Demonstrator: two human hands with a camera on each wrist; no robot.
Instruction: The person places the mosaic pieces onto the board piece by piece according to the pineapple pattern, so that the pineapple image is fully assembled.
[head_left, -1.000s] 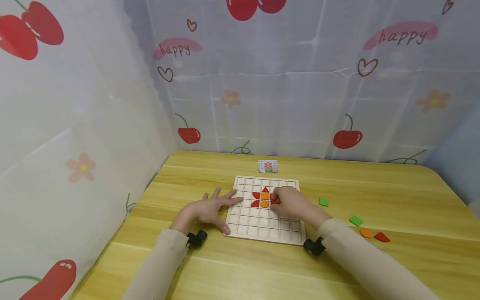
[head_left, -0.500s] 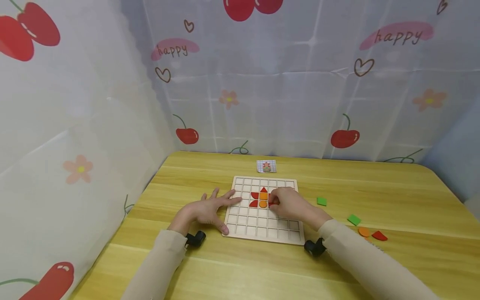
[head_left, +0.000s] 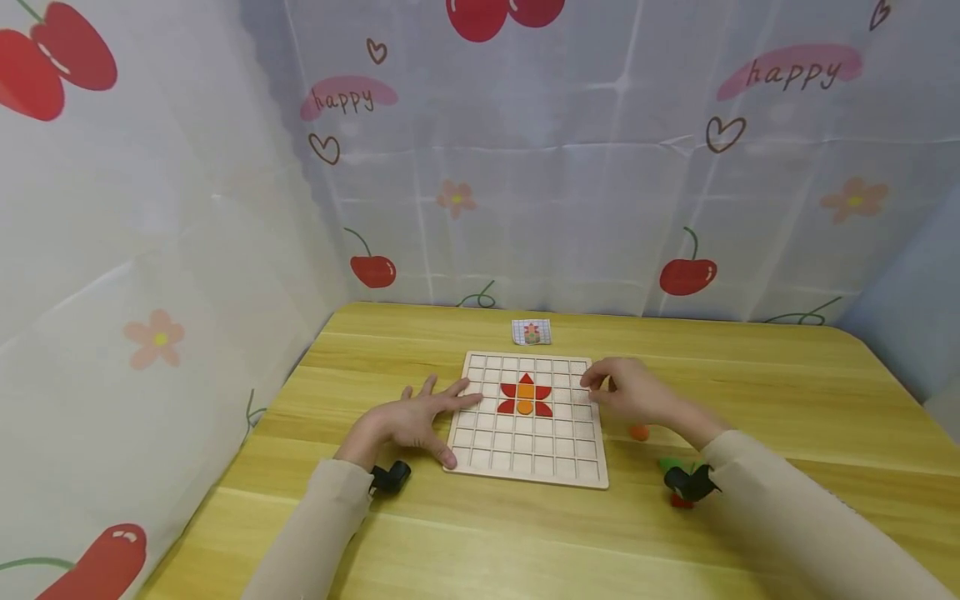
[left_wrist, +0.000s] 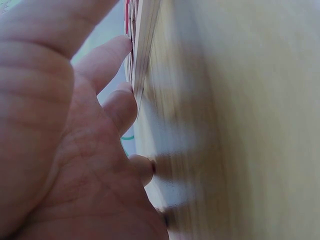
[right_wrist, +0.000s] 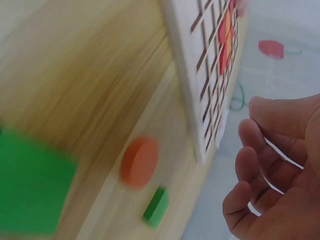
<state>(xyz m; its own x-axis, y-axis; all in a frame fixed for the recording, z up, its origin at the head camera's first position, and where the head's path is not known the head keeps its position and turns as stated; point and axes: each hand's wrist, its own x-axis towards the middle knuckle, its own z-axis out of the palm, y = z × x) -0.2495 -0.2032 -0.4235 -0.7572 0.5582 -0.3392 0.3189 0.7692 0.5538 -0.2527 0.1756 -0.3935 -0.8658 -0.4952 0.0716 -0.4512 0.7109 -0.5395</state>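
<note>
A pale gridded board [head_left: 525, 467] bears an orange square [head_left: 526, 392], an orange circle [head_left: 524, 407], a red triangle [head_left: 527, 378] above them and several red curved pieces on both sides. My left hand [head_left: 416, 421] is spread at the board's left edge, its thumb at the near corner and two fingers over the rim. My right hand [head_left: 633, 392] hovers by the right edge, fingers loosely bent. In the right wrist view the same hand [right_wrist: 280, 170] shows thumb and fingertips near one another, with nothing visible between them.
Right of the board lie an orange piece [head_left: 639, 432], a green piece [head_left: 670, 462] and a red piece [head_left: 681, 501], partly behind the wrist camera. The right wrist view shows two green pieces [right_wrist: 35, 185] [right_wrist: 156, 207]. A small pattern card [head_left: 531, 332] lies behind the board.
My right hand has left the coloured pieces and moved right, uncovering red ones on that side. Loose pieces now appear closer to the board. My left hand has stayed in place.
</note>
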